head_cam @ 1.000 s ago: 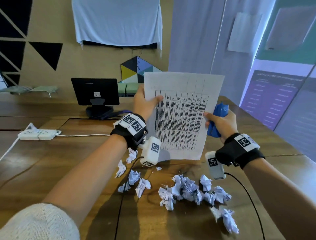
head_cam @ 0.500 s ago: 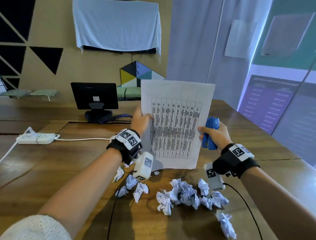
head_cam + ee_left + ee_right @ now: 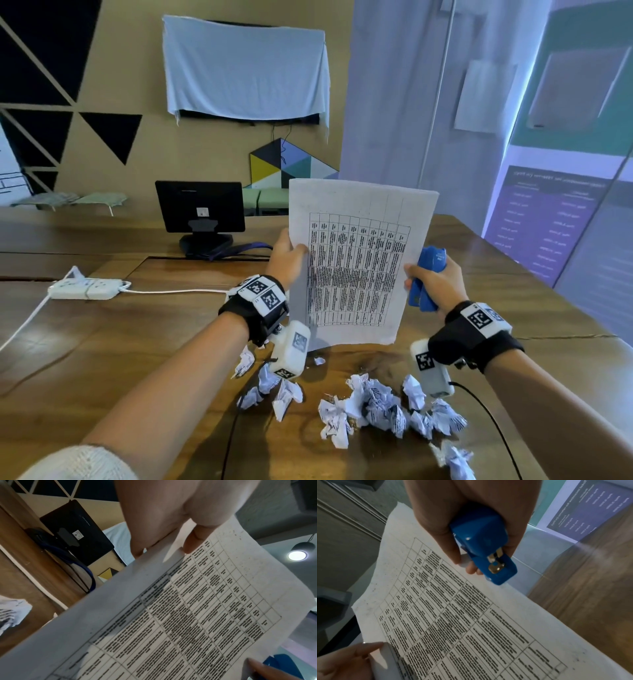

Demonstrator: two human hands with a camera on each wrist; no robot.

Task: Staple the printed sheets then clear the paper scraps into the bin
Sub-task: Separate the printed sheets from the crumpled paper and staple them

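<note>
Both hands had dropped lower and nearer the desk [image 3: 102,342] than a second before, sheets [image 3: 359,260] still upright. Left hand [image 3: 286,255] pinched the sheets' left edge, thumb in front. Right hand [image 3: 433,286] was wrapped around a blue stapler [image 3: 428,274], thumb touching the sheets' right edge. Sheets hung above the desk's near middle. Scraps [image 3: 373,407] lay crumpled below them, toward the near edge.
</note>
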